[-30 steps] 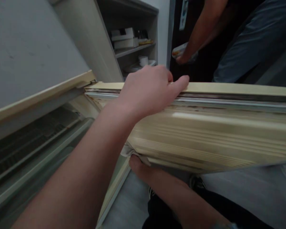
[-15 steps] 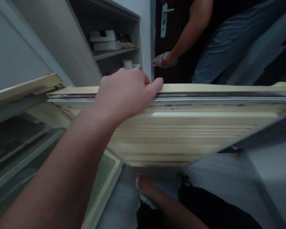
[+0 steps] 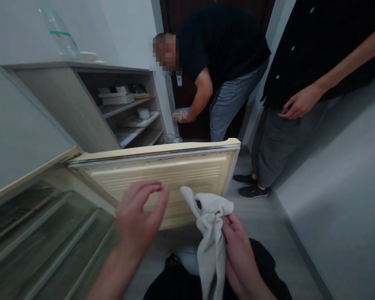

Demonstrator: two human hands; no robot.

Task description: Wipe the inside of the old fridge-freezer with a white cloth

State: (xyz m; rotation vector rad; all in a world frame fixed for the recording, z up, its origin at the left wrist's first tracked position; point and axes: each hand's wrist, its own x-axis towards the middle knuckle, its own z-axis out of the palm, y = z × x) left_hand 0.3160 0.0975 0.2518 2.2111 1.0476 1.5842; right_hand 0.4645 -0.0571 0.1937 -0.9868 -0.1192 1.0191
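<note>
A bunched white cloth [image 3: 211,233] hangs from my right hand [image 3: 240,246], whose fingers are closed on it. To its left, my left hand [image 3: 140,212] is raised with nothing in it, thumb and fingers curved and apart. Behind both hands stands the open cream door [image 3: 175,166] of a fridge, its ribbed inner side facing me and dark stains along its seal. On the left lies the fridge's inside [image 3: 50,241], with several glassy shelf or drawer edges.
Beyond the door, a person [image 3: 225,46] bends over, holding a clear plastic package [image 3: 180,113]. Another person [image 3: 318,62] stands at the right by the wall [image 3: 340,187]. A shelf unit [image 3: 56,87] bears a plastic bottle [image 3: 62,37] on top and boxes [image 3: 115,98] inside.
My left hand has let go of the door's top edge and come down and back. My right hand has risen with the cloth. The view has tilted up, bringing both people further into sight.
</note>
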